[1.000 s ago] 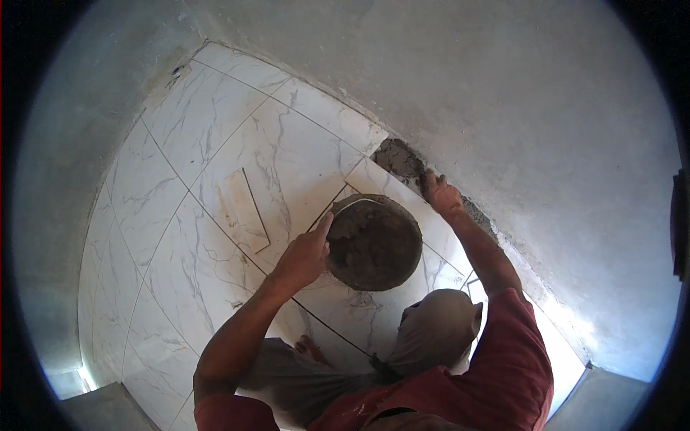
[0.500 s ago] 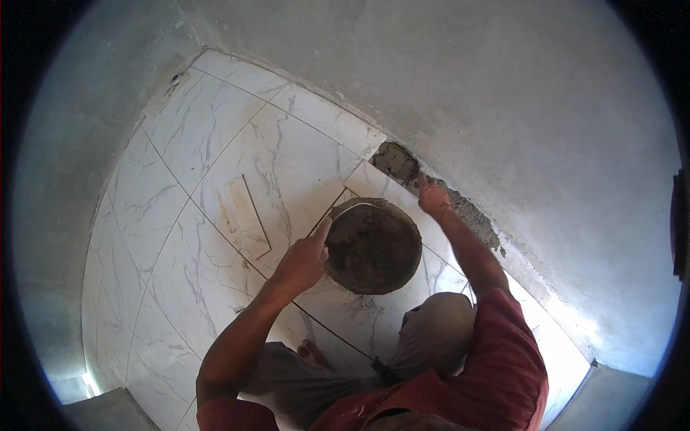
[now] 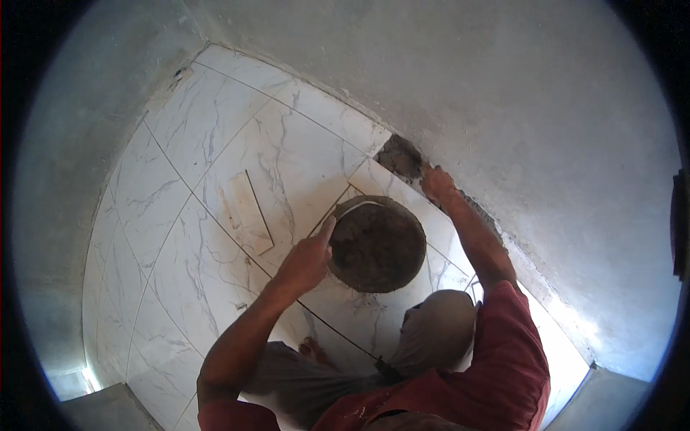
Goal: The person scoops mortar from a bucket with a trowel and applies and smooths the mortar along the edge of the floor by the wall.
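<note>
Fingers [image 3: 328, 228] part-curled: left hand [image 3: 307, 260] at bucket rim [image 3: 422, 255], right hand [image 3: 438, 185] by mortar [image 3: 399, 156] (either grip unclear).

Round bucket [image 3: 379, 289] of dark mortar [image 3: 377, 248] upright on marbled tiles [image 3: 269, 154], near a rough mortar strip [image 3: 399, 156] along the wall [image 3: 517, 129]

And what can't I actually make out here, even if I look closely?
All in the head view:
Whether the right hand holds a tool: its own back hides the palm.
Part of the mortar strip: covered by that hand and forearm.
How the left hand grips the round container: its back hides the curled fingers.
What the dark object far right is: the lens's black border cuts it off.
</note>
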{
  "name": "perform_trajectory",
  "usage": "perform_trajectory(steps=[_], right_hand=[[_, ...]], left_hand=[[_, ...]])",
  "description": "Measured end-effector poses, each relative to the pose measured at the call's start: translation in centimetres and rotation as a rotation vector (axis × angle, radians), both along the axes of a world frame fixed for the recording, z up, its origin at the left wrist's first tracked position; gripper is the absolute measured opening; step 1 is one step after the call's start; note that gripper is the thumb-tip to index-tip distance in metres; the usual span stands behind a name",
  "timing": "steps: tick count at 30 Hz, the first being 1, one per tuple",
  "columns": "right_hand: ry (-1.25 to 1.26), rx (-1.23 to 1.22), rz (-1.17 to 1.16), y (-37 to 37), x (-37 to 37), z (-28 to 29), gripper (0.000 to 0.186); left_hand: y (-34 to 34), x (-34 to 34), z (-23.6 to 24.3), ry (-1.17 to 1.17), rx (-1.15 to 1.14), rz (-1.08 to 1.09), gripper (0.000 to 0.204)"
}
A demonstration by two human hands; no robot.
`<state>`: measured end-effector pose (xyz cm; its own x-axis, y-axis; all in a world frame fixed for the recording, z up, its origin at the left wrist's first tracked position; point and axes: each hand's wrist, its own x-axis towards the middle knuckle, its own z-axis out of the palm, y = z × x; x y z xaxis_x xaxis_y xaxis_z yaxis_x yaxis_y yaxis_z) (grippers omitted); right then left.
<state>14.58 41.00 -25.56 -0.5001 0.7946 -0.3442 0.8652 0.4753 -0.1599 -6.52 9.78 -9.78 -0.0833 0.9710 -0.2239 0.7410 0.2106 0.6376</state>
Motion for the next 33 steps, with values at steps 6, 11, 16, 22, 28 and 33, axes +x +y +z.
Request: perform_trajectory(steps=[6,11,16,22,28,33], right_hand=[[-0.054,0.032,0.054,-1.4,1.1,3.0,0.036],[0.636,-0.303,0.152,-0.6,-0.8,-0.8,0.046],[0.715,-0.591,-0.179,1.6,0.1,-4.8,0.042],[0.808,-1.038,-0.507,-0.1,-2.7,4.2,0.030],[0.774,-0.891,-0.530,3.1,-1.1,1.4,0.027],[0.812,-1.009,-0.615,1.5,-1.7,3.7,0.030]], left_hand=[[0.0,-0.5,-0.1,-0.013,-0.029,0.022,0.065],[-0.8,-1.1,0.1,0.000,-0.097,0.039,0.066],[0.5,0.0,0.2,-0.027,-0.095,0.015,0.065],[-0.6,-1.1,-0.4,0.043,-0.112,0.033,0.065],[0.9,-0.2,-0.1,-0.044,-0.073,-0.019,0.064],[-0.2,-0.6,-0.8,0.039,-0.069,0.009,0.064]])
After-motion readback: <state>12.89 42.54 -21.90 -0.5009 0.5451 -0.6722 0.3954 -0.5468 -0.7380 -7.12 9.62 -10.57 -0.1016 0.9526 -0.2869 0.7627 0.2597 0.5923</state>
